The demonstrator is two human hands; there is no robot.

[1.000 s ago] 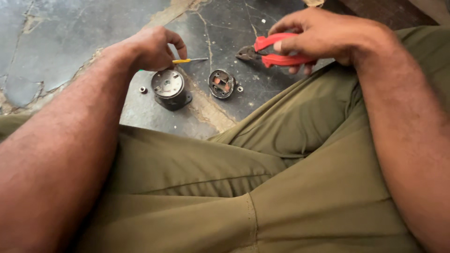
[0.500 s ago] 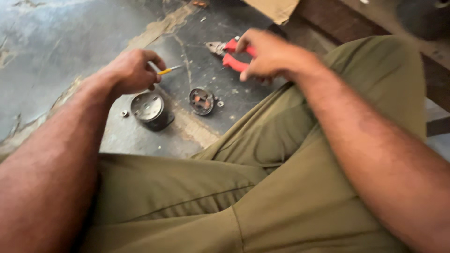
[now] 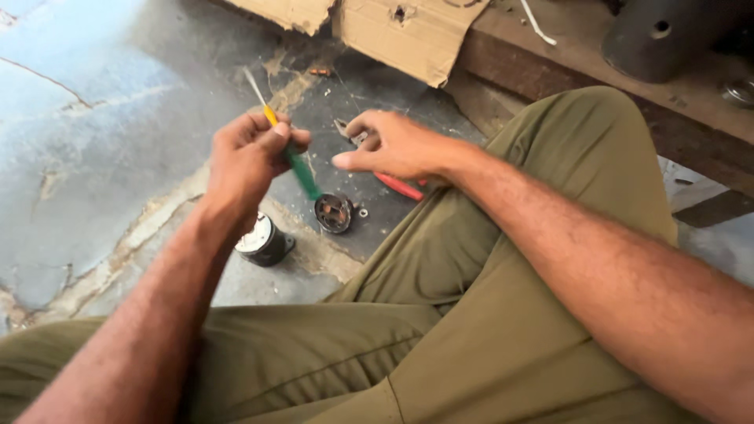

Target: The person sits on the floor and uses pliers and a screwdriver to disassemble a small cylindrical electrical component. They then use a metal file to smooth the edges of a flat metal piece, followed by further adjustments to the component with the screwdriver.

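Observation:
My left hand (image 3: 250,161) is raised above the floor and grips a thin screwdriver (image 3: 292,157) with a yellow and green handle, its metal shaft pointing up and away. My right hand (image 3: 390,146) hovers beside it with fingers spread and nothing in it. Just under that hand, red-handled pliers (image 3: 395,185) lie on the dark floor. A round dark part with copper contacts (image 3: 334,213) rests on the floor between my hands. A round black housing with a pale metal top (image 3: 263,241) stands by my left wrist.
I sit on a cracked concrete floor (image 3: 94,141) with my legs in olive trousers (image 3: 440,330) folded in front. Torn cardboard (image 3: 408,31) lies at the far edge. A wooden plank with a dark metal cylinder (image 3: 667,35) runs along the upper right. A small nut (image 3: 362,212) lies beside the round part.
My left hand has lifted the screwdriver off the floor. My right hand has let go of the red pliers, which now lie on the floor, and has opened. The view has tilted upward.

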